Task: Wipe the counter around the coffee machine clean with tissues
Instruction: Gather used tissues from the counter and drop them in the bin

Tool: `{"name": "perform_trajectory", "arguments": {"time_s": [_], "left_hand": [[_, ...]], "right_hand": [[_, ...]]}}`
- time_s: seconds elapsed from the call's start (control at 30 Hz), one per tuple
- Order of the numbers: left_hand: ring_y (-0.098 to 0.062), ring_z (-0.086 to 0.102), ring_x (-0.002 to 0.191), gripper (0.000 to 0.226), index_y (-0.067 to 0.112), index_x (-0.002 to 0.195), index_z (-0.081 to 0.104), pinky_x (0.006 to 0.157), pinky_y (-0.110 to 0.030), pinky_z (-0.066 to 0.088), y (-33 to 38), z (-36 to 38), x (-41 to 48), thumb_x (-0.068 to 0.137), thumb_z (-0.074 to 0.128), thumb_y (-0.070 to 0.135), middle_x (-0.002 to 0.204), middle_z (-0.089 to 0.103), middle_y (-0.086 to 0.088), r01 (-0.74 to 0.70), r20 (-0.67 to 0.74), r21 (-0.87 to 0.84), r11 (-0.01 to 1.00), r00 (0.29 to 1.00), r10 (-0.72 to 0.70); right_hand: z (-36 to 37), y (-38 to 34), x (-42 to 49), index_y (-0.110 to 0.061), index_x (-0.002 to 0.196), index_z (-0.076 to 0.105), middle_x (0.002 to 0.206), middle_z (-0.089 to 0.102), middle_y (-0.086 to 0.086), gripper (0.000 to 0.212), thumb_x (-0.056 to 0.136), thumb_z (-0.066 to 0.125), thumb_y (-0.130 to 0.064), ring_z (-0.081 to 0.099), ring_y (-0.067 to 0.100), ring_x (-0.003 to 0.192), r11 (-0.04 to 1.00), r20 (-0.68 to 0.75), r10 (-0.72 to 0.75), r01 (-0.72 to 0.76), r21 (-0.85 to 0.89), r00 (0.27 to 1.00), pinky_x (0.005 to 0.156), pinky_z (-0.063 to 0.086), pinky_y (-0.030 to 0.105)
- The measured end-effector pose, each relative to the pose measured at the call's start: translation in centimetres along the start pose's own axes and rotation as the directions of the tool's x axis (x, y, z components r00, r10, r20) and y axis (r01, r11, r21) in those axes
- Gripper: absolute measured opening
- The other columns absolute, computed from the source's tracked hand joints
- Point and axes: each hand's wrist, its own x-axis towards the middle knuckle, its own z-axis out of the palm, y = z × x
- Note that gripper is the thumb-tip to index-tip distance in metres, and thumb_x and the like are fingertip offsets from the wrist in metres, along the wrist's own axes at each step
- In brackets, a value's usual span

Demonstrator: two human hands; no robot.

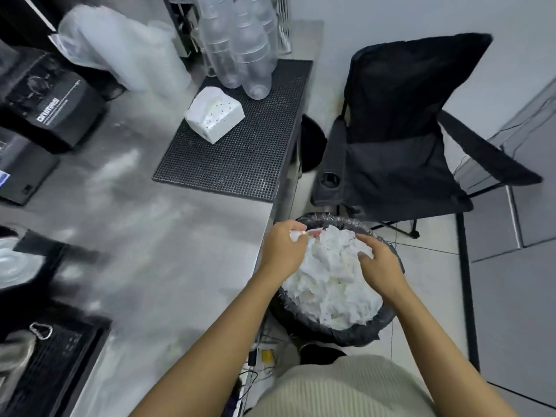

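Just off the right edge of a steel counter point(150, 236), over a bin point(388, 323) lined in black plastic and heaped with crumpled white tissues point(331, 284). Left hand point(284, 251) at the bin's far-left rim, fingers curled round a small wad of tissue point(297, 235). Right hand point(380, 263) palm-down on the right side of the heap, fingers bent into the paper; gripping or only pressing, cannot tell. Farther back on the counter, a black rubber mat point(240, 164) carrying a white tissue box point(214, 118) and, behind it, stacks of clear plastic cups point(240, 49). Along the counter's left side, black machines point(51, 100), blurred. Right of the mat, on the floor, a black folding chair point(406, 130).
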Motion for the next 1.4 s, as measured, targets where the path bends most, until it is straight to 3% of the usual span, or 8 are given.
{"name": "perform_trajectory", "arguments": {"time_s": [0.1,0.27,0.43,0.7,0.8,1.03,1.13,1.4], "left_hand": [[-0.015,0.049,0.119,0.039,0.018,0.131,0.055,0.088,-0.021,0.035,0.3,1.2,0.0,0.096,0.053,0.033,0.134,0.051,-0.001,-0.007,0.14,-0.014,1.0,0.99,0.009],[-0.015,0.04,0.132,0.055,0.017,0.148,0.032,0.101,-0.023,0.029,-0.2,1.2,-0.6,0.099,0.046,0.038,0.146,0.038,0.0,-0.046,0.287,-0.018,0.999,0.957,0.049],[-0.016,0.051,0.12,0.046,0.017,0.136,0.048,0.103,-0.034,0.042,-1.6,-0.1,-1.0,0.095,0.056,0.034,0.137,0.048,-0.001,-0.056,0.147,-0.012,0.998,0.987,0.057],[0.004,0.054,0.097,0.025,0.02,0.117,0.064,0.085,-0.009,0.044,-3.7,-3.7,-4.0,0.093,0.058,0.022,0.114,0.059,0.008,-0.111,-0.039,-0.127,0.986,0.993,0.107],[-0.003,0.057,0.099,0.022,0.019,0.113,0.066,0.089,-0.013,0.046,-4.8,-5.5,-5.7,0.092,0.06,0.02,0.112,0.06,0.007,-0.136,-0.118,-0.155,0.979,0.986,0.118],[-0.005,0.059,0.099,0.018,0.023,0.109,0.066,0.088,-0.017,0.048,-9.3,-9.2,-10.3,0.093,0.06,0.02,0.113,0.061,0.007,-0.07,-0.257,-0.217,0.974,0.966,0.012],[-0.005,0.059,0.098,0.017,0.022,0.108,0.067,0.087,-0.015,0.048,-11.2,-10.5,-12.7,0.092,0.06,0.019,0.111,0.061,0.008,-0.04,-0.327,-0.239,0.97,0.944,-0.042],[-0.006,0.059,0.1,0.014,0.028,0.103,0.066,0.089,-0.02,0.049,-16.4,-13.6,-19.8,0.092,0.06,0.022,0.112,0.061,0.009,0.042,-0.457,-0.354,0.934,0.864,-0.212]], "right_hand": [[0.0,0.3,0.1,-0.019,0.134,0.054,0.141,0.051,0.004,0.037,0.099,0.044,-0.01,0.052,0.015,0.097,1.0,-0.01,0.016,-0.016,0.014,1.0,0.077,0.039,0.028],[0.1,0.7,-0.1,-0.02,0.118,0.062,0.126,0.061,0.005,0.028,0.097,0.048,-0.009,0.057,0.022,0.112,1.0,-0.048,0.008,-0.007,0.027,0.999,0.088,0.052,0.042],[0.5,-0.5,-0.8,-0.02,0.114,0.063,0.115,0.065,-0.003,0.024,0.096,0.049,-0.011,0.061,0.016,0.102,0.998,-0.056,-0.03,0.033,0.057,0.998,0.078,0.051,0.033],[3.0,-4.2,-3.4,-0.033,0.096,0.063,0.105,0.065,-0.015,0.023,0.096,0.054,-0.012,0.057,0.01,0.104,0.969,-0.017,-0.226,0.227,0.101,0.974,0.086,0.042,0.028],[4.9,-5.4,-4.6,-0.023,0.103,0.066,0.105,0.067,-0.012,0.016,0.095,0.056,-0.014,0.059,0.009,0.106,0.954,0.012,-0.285,0.282,0.098,0.958,0.085,0.046,0.027],[9.7,-7.6,-8.7,-0.018,0.104,0.068,0.098,0.066,-0.015,0.017,0.094,0.058,-0.009,0.059,-0.005,0.095,0.911,0.175,-0.411,0.396,0.117,0.895,0.069,0.045,0.009],[12.1,-8.3,-10.6,-0.019,0.101,0.067,0.092,0.066,-0.019,0.016,0.093,0.059,-0.008,0.059,-0.013,0.087,0.894,0.267,-0.448,0.428,0.131,0.853,0.071,0.047,0.012],[18.1,-9.8,-16.0,-0.023,0.094,0.068,0.095,0.071,-0.01,0.014,0.092,0.06,-0.012,0.063,-0.003,0.087,0.845,0.45,-0.523,0.507,0.169,0.724,0.075,0.05,0.019]]}}
